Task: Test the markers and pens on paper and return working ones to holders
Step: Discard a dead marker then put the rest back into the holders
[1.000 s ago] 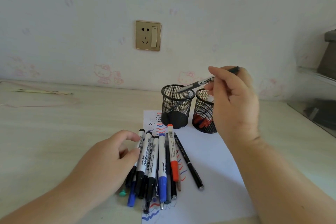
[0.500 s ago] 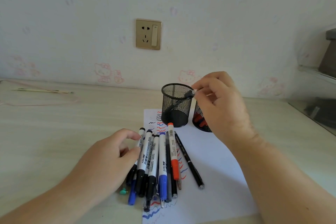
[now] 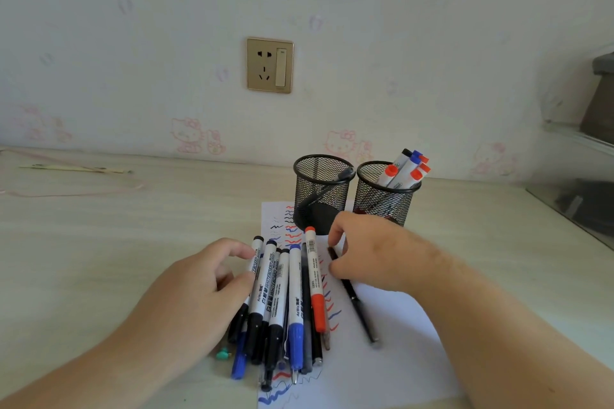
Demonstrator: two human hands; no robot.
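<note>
We are pinching the black pen (image 3: 353, 295) near its top with our right hand (image 3: 372, 252) fingers (image 3: 334, 236): light, stiff, slick barrel.

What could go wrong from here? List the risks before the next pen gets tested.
1. The right hand is closing on the lone black pen just in front of the two mesh holders; lifting it carelessly might knock one over.
2. The left hand rests against the loose pile of markers; a nudge could roll some off the paper.
3. The pile hides earlier scribbles, so a fresh test mark may be misread.
</note>
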